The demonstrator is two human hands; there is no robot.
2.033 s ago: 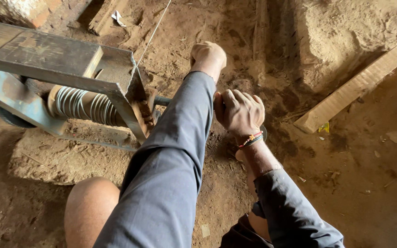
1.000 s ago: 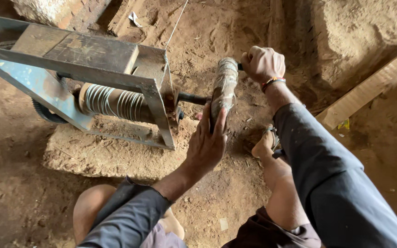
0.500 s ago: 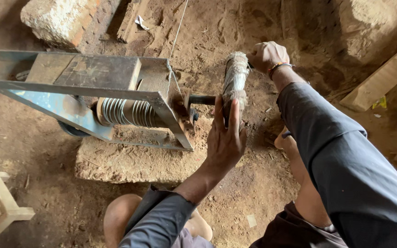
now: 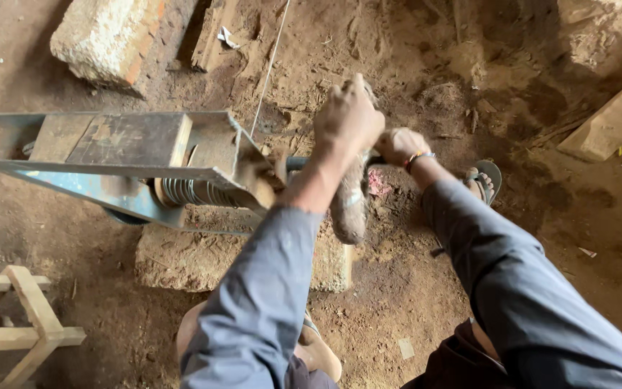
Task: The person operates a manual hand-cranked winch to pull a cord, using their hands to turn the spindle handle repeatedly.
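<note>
Two hands on dusty, fibre-wrapped spool — left hand fingers curled round it, right hand fisted.

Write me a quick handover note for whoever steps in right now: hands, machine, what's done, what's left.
Left hand grips the top of the fuzzy crank roller. Right hand holds the shaft end behind it. The metal frame sits on a stone block; a wire coil is partly wound on the spindle, fed by a taut wire. Done: some turns. How many remain cannot be told.
</note>
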